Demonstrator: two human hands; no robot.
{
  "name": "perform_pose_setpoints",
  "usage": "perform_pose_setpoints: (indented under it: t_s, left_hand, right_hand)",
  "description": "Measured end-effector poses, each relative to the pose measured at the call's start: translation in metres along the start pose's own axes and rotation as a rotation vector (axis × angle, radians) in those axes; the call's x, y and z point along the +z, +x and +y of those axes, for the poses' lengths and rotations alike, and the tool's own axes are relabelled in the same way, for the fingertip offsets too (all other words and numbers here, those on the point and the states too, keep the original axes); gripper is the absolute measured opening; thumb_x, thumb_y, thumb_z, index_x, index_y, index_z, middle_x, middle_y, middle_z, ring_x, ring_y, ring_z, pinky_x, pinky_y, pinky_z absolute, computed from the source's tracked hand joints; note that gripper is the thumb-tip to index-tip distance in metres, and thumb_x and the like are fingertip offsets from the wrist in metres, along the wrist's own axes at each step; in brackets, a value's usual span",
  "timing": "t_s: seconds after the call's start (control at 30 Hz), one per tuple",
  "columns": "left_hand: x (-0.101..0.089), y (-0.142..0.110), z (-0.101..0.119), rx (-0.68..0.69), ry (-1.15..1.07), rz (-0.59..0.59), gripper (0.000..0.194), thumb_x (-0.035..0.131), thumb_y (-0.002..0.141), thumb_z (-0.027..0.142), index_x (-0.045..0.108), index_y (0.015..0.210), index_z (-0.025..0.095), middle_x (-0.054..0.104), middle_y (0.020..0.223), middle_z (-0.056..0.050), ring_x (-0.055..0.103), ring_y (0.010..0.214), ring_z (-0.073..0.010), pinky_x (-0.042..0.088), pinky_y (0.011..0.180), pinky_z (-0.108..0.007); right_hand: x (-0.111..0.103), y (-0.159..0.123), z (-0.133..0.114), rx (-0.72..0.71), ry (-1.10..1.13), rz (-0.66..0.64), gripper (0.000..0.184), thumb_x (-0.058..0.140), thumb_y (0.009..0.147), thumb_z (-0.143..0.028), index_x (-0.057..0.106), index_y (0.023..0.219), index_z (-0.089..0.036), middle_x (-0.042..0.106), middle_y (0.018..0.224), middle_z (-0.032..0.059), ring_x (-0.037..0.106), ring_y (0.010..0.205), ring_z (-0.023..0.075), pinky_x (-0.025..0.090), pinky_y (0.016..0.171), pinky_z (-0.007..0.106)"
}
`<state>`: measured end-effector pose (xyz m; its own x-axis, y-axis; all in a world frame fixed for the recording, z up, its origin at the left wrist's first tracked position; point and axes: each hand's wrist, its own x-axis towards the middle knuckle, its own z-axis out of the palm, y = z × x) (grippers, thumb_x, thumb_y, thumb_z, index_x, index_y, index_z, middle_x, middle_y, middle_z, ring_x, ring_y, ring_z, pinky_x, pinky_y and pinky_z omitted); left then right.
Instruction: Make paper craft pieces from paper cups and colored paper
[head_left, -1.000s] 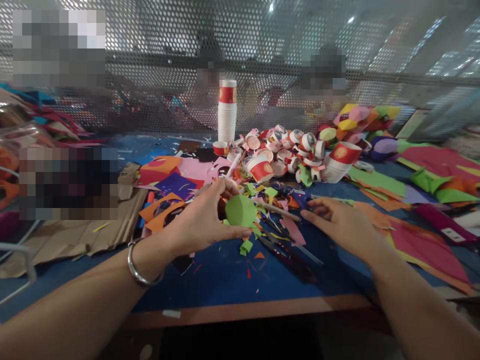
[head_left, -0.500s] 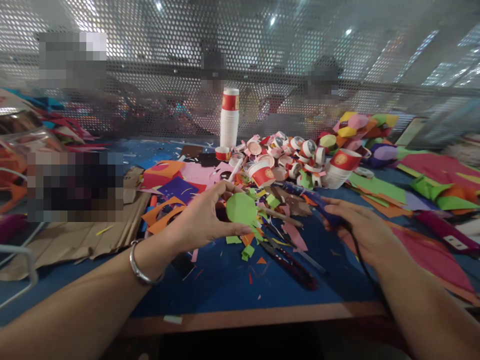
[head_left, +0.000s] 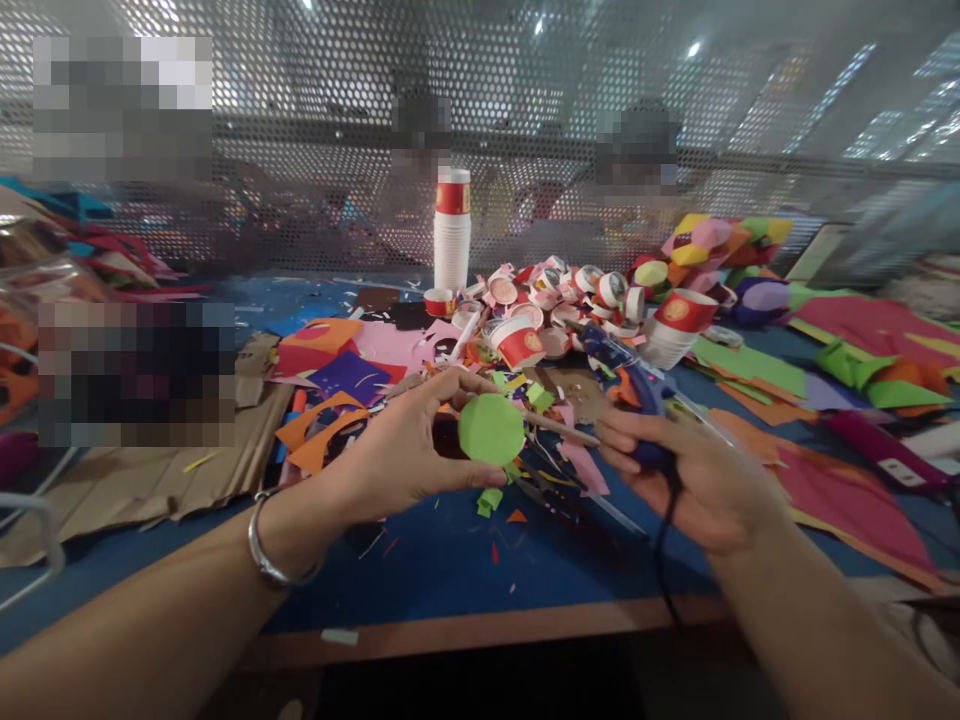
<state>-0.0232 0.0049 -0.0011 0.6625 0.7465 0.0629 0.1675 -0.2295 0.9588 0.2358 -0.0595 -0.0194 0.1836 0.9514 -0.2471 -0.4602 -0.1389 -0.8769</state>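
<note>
Raised since earlier, the blue, corded, gun-shaped plastic tool is in the right hand's grip — while the left hand holds the round light-green paper disc above the blue tabletop.

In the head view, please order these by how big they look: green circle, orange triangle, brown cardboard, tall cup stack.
1. Brown cardboard
2. Green circle and tall cup stack: too alike in area to rank
3. Orange triangle

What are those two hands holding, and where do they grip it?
Left hand: a round green piece, by its edges. Right hand: a blue corded tool, around its handle.
</note>
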Motion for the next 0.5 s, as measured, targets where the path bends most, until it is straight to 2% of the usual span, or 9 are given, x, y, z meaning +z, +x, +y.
perform_pose_setpoints:
  t_s: [0.07, 0.1, 0.2, 0.5]
  left_hand:
    - [0.005, -0.002, 0.002, 0.011, 0.006, -0.003, 0.062, 0.089, 0.072, 0.033, 0.053, 0.122, 0.024, 0.068, 0.108, -0.003, 0.069, 0.096, -0.0216, 0.057, 0.082, -0.036]
    - [0.008, -0.003, 0.003, 0.017, 0.005, 0.0, 0.061, 0.088, 0.073, 0.031, 0.054, 0.122, 0.023, 0.067, 0.107, -0.003, 0.068, 0.096, -0.0209, 0.057, 0.081, -0.034]
    - [0.013, -0.004, 0.005, 0.03, 0.002, 0.0, 0.06, 0.087, 0.073, 0.029, 0.055, 0.123, 0.022, 0.066, 0.111, -0.004, 0.067, 0.101, -0.021, 0.057, 0.084, -0.033]
    - [0.017, -0.002, 0.003, 0.052, 0.038, 0.011, 0.059, 0.087, 0.073, 0.025, 0.057, 0.124, 0.021, 0.067, 0.11, -0.003, 0.067, 0.097, -0.0189, 0.057, 0.083, -0.031]
  right_hand:
    - [0.013, -0.003, 0.006, -0.054, -0.052, -0.005, 0.026, 0.091, 0.066, -0.024, 0.067, 0.073, -0.016, 0.05, 0.055, -0.005, 0.045, 0.049, 0.0049, 0.041, 0.042, 0.014]
    - [0.018, -0.004, 0.009, -0.051, -0.084, -0.032, 0.028, 0.092, 0.066, -0.026, 0.069, 0.078, -0.016, 0.053, 0.056, -0.0049, 0.046, 0.049, 0.0053, 0.042, 0.043, 0.015]
    - [0.027, -0.008, 0.016, -0.076, -0.141, -0.005, 0.039, 0.095, 0.063, -0.03, 0.069, 0.089, -0.017, 0.061, 0.064, -0.0035, 0.054, 0.054, 0.0073, 0.043, 0.045, 0.016]
    - [0.028, -0.01, 0.023, -0.133, -0.24, -0.027, 0.045, 0.095, 0.065, -0.034, 0.064, 0.094, -0.019, 0.066, 0.073, -0.0038, 0.054, 0.057, 0.008, 0.043, 0.049, 0.02]
